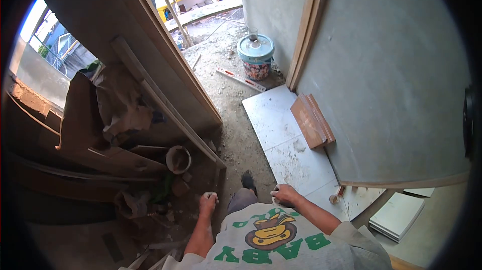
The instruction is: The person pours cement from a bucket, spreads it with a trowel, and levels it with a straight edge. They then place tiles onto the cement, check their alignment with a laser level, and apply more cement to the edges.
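Observation:
My left hand (208, 203) is raised beside my left thigh with its fingers curled in. Its fingertips look whitish and dusty, and nothing shows in it. Close to the front of my printed shirt (271, 232), my right hand (285, 195) is also closed. A small pale patch shows at its fingers; whether it holds something there I cannot make out. Just beyond the right hand lie white floor tiles (281, 129) with smears and crumbs of mortar. Neither hand touches them.
A lidded paint bucket (256, 59) with a clear cup on top stands by the doorway, a spirit level (241, 79) beside it. Brown tiles (311, 122) lean on the right wall. White tiles (399, 215) are stacked at right. Planks (165, 102) and debris crowd the left.

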A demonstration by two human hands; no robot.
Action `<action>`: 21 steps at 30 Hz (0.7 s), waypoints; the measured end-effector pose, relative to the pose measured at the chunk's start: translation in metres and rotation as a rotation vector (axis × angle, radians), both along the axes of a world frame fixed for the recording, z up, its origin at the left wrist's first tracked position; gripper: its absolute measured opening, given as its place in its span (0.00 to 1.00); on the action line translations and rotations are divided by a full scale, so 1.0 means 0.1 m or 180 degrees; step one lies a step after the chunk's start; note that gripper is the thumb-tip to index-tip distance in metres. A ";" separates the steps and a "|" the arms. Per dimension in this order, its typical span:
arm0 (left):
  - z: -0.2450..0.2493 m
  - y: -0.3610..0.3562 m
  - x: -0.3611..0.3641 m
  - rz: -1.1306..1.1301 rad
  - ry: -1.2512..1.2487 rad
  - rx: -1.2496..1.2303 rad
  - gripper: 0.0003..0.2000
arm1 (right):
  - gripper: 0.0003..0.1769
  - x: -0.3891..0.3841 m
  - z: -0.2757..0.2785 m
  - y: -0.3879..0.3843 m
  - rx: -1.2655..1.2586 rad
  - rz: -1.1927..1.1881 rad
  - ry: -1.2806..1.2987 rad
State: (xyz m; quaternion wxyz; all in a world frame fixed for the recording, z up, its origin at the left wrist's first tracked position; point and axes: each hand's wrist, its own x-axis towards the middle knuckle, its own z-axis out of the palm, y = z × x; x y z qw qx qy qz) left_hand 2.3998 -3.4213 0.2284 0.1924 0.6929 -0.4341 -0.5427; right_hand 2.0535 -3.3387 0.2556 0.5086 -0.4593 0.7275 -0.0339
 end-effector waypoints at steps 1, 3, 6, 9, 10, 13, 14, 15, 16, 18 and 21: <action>0.15 -0.44 -0.15 0.0089 0.0385 -0.0142 0.11 | 0.24 0.02 0.07 -0.23 -0.0143 0.0089 0.0080; 0.47 -1.24 -0.35 -0.0327 0.0302 -0.0608 0.13 | 0.23 -0.07 0.12 -0.72 -0.0235 -0.0051 0.0087; 0.95 -2.03 -0.57 -0.0474 -0.0097 -0.0781 0.14 | 0.22 -0.17 0.46 -1.27 -0.0386 -0.0517 0.0218; 1.18 -2.40 -0.79 -0.0236 0.0519 -0.0897 0.11 | 0.22 -0.29 0.31 -1.50 -0.0474 -0.0458 0.0202; 1.05 -2.46 -0.81 -0.0199 0.0521 -0.0898 0.11 | 0.22 -0.31 0.27 -1.55 -0.0473 -0.0422 0.0207; 0.67 -2.51 -0.88 -0.0489 0.0230 -0.0556 0.13 | 0.23 -0.41 0.04 -1.77 0.0041 -0.0040 0.0240; 0.64 -2.48 -0.96 -0.0592 -0.0019 -0.0346 0.15 | 0.23 -0.43 -0.10 -1.83 0.0006 0.0209 0.0314; 0.55 -2.43 -1.01 -0.0562 0.0023 -0.0147 0.15 | 0.24 -0.51 -0.20 -2.00 -0.0055 0.0451 0.0393; 0.47 -2.44 -1.06 -0.0545 0.0062 0.0040 0.16 | 0.24 -0.63 -0.25 -2.22 -0.0090 0.0480 0.0371; 0.58 -2.51 -1.18 -0.0880 -0.0450 0.0371 0.17 | 0.26 -0.73 -0.29 -2.59 -0.0052 0.0642 0.0312; 1.03 -2.93 -1.35 -0.1487 -0.0758 0.0310 0.17 | 0.27 -0.86 -0.26 -3.08 0.0215 0.1140 0.0283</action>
